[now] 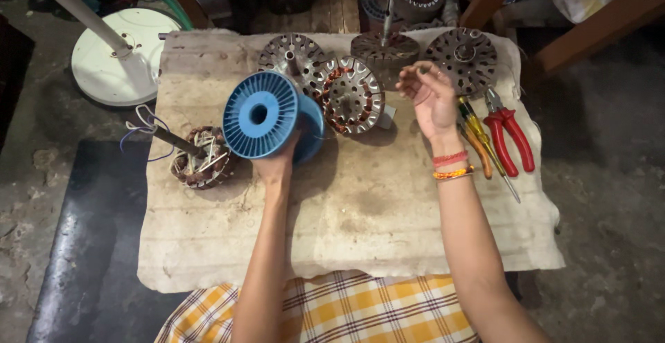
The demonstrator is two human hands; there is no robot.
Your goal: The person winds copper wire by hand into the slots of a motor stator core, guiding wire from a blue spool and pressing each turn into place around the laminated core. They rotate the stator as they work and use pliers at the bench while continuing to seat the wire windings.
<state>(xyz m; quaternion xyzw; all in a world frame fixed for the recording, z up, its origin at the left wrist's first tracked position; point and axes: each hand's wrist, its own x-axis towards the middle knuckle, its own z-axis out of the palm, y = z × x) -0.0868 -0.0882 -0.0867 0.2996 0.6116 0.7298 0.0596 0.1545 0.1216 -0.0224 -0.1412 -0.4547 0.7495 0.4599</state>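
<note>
My left hand (277, 166) holds a blue plastic wire spool (267, 116) from below, its ribbed flange facing the camera. My right hand (429, 95) hovers palm-up over the bench with the fingers loosely curled; whether a thin wire runs through them cannot be told. Between the hands stands a metal motor stator (352, 95) with copper-coloured windings. A wound stator on a shaft (202, 156) with loose wires lies to the left of the spool.
Three more metal stators (463, 55) sit along the far edge of the cloth-covered bench (346, 218). Red-handled pliers (509, 135) and screwdrivers (478, 138) lie at the right. A white fan base (118, 55) stands on the floor, far left.
</note>
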